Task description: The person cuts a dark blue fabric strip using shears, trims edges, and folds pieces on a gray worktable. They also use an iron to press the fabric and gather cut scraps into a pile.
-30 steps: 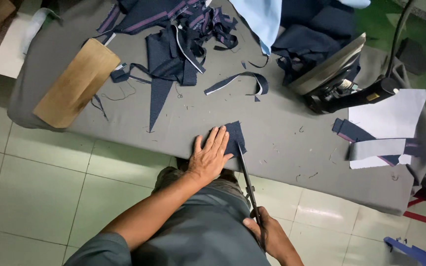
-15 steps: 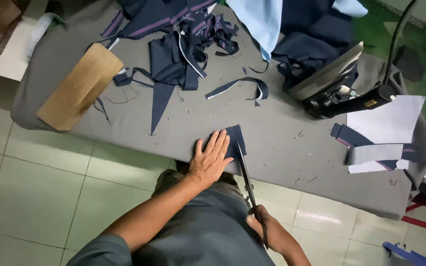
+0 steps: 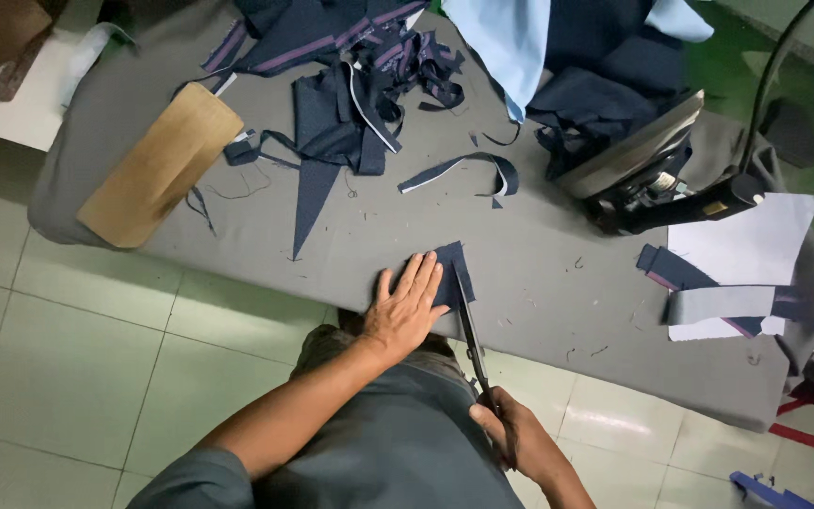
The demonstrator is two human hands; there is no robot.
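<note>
Navy fabric piece [image 3: 452, 273] stays pinned under flat left hand [image 3: 405, 306]; right hand [image 3: 511, 435] still grips scissors [image 3: 472, 341].

A grey padded surface [image 3: 558, 283] runs across the view, above a floor of pale green tiles [image 3: 58, 368]. At its left end lies a tan wooden block [image 3: 157, 168], tilted, with loose threads beside it. Near the top middle sits a heap of dark navy fabric scraps [image 3: 360, 85], some edged with purple stripes; a long pointed navy offcut [image 3: 311, 203] lies just below the heap. A curled navy strip [image 3: 468, 172] rests to the right of it. A light blue cloth [image 3: 506, 38] hangs over the far edge. Further right, an iron [image 3: 647, 174] rests tilted on dark cloth, its black cord [image 3: 770, 80] rising away. White paper pieces [image 3: 741, 250] and navy strips lie at the right end.
</note>
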